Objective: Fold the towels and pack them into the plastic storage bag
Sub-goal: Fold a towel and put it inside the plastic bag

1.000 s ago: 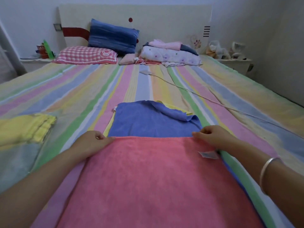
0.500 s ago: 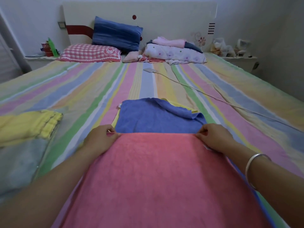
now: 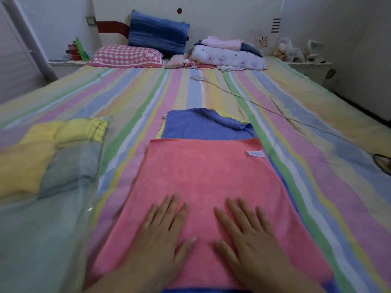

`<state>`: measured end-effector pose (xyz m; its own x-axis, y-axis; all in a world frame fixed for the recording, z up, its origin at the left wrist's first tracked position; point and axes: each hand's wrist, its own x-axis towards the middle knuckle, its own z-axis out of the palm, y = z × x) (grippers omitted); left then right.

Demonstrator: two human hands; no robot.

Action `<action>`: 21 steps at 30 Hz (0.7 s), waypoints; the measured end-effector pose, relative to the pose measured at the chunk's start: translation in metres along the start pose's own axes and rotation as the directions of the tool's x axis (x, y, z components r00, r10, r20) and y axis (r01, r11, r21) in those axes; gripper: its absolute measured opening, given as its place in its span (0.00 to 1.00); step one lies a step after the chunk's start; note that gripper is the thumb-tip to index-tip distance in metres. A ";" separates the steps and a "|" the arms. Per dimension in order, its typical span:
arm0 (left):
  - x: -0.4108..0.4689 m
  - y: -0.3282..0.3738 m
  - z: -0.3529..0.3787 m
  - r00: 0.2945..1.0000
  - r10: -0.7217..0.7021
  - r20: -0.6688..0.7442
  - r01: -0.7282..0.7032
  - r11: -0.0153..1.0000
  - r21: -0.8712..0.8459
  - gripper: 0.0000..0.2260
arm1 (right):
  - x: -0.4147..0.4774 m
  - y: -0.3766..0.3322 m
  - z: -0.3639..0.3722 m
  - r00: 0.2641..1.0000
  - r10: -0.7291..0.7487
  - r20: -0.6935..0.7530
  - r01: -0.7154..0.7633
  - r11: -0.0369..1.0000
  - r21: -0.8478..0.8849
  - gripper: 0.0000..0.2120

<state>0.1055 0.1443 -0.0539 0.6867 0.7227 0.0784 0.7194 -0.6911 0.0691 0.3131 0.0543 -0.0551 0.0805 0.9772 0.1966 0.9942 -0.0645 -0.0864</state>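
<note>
A pink towel (image 3: 203, 176) lies folded flat on the striped bed, with a white label near its far right corner. It covers most of a blue towel (image 3: 203, 127), whose far part sticks out beyond it, with a yellow towel edge (image 3: 230, 117) under that. My left hand (image 3: 163, 235) and my right hand (image 3: 247, 231) lie flat side by side on the near part of the pink towel, fingers straight and spread. To the left lies the clear plastic storage bag (image 3: 63, 208) with folded yellow towels (image 3: 27, 163) inside it.
The striped bed sheet (image 3: 306, 144) stretches right and far. A white cable (image 3: 264, 106) runs across it from a small charger. Pillows (image 3: 156, 32) and folded bedding (image 3: 228, 56) sit at the headboard. A dark object (image 3: 383, 166) shows at the right edge.
Both hands let go of the pink towel's far corners and came back toward me. They now press flat on its near part. The towel's label shows again.
</note>
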 end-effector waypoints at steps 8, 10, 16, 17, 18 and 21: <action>-0.048 -0.012 -0.017 0.970 -0.150 0.192 0.146 0.989 0.035 0.50 | -0.069 0.011 -0.021 0.997 0.024 0.080 -0.023 1.000 -0.008 0.41; -0.055 -0.007 -0.029 0.948 -0.139 0.286 0.139 0.990 0.022 0.53 | -0.075 0.012 -0.022 0.994 0.076 0.080 -0.076 0.997 0.006 0.40; -0.059 -0.008 -0.029 0.985 -0.075 0.156 0.074 0.997 0.010 0.44 | -0.072 -0.006 -0.017 0.974 0.226 -0.013 -0.226 0.973 -0.034 0.36; -0.058 -0.009 -0.028 0.991 -0.064 0.118 0.064 0.998 0.004 0.42 | -0.071 -0.009 -0.016 0.968 0.247 -0.036 -0.249 0.967 -0.053 0.35; -0.058 -0.010 -0.028 0.996 -0.026 0.089 0.026 1.000 0.007 0.40 | -0.070 -0.010 -0.016 0.962 0.269 -0.047 -0.272 0.960 -0.073 0.34; -0.057 -0.017 -0.023 0.999 0.041 -0.023 -0.039 0.995 0.094 0.40 | -0.068 -0.007 -0.016 0.947 0.315 -0.060 -0.321 0.938 -0.129 0.31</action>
<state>0.0515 0.1143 -0.0363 0.7134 0.6931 0.1036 0.6986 -0.7149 -0.0281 0.3017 -0.0148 -0.0524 0.3941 0.8930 0.2175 0.9163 -0.4000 -0.0181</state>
